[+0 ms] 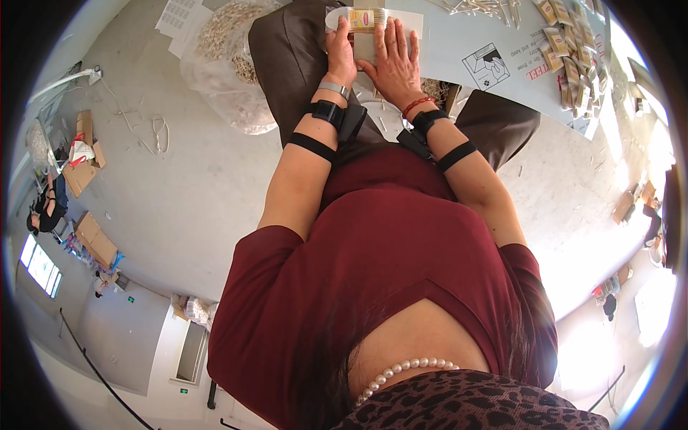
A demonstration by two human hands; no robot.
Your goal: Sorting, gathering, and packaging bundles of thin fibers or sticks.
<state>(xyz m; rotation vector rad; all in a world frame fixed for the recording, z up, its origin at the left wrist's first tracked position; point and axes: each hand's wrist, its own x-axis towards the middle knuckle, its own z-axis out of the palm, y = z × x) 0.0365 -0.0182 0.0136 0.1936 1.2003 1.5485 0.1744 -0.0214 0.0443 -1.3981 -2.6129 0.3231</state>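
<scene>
A small flat packet of thin pale sticks with a yellow label (362, 20) lies at the near edge of the work surface, at the top of the view. At its left end is my left hand (340, 56), its thumb stretched along the packet and its other fingers mostly hidden; it seems to grip that end. My right hand (396, 63) lies open and flat, fingers stretched forward over the packet's right end and a white card (413, 23). Its thumb points toward my left hand.
Many similar packets (573, 61) are heaped at the right of the grey printed board (459, 54). Loose thin sticks (494, 10) lie at its far edge. A clear plastic bag full of sticks (228, 68) stands left of my leg. A white cord (159, 136) trails on the floor.
</scene>
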